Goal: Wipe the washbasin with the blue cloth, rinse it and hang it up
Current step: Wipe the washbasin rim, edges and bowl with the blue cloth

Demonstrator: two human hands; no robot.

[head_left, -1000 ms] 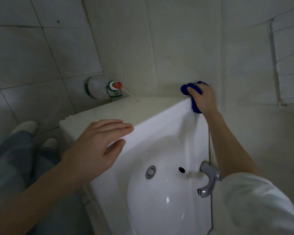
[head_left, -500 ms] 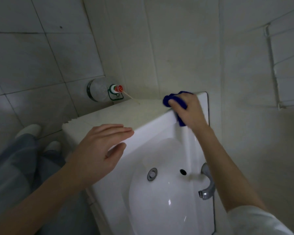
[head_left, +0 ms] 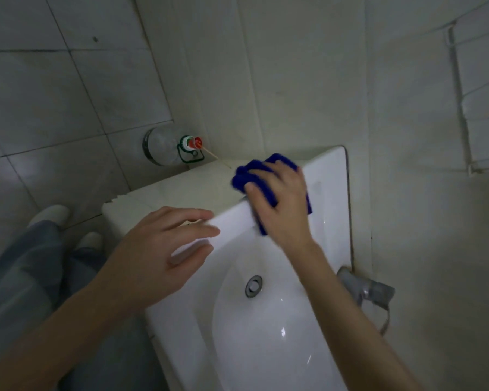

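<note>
1. Your right hand (head_left: 280,201) is closed on the blue cloth (head_left: 254,173), fingers spread over the bunched fabric and pressing it onto the far rim of the washbasin (head_left: 331,176).
2. A second ago that hand and the cloth were at the far corner against the wall; half a second ago they had slid partway along the rim. Now they sit further along it toward your left hand, at the edge where the basin meets the pale ledge (head_left: 181,190).
3. Part of the cloth hangs over the rim into the basin below your palm, and part pokes out past your fingertips onto the ledge.
4. Your left hand (head_left: 158,249) lies flat and open on the near corner of the basin, fingers stretched out, gripping nothing. It has stayed in much the same spot through all three moments.
5. The gap between your two hands has narrowed; they are now near each other but not touching.
6. The tap (head_left: 364,289) and the drain (head_left: 253,285) show as before, and the bottle (head_left: 164,148) stays on the floor by the wall.
</note>
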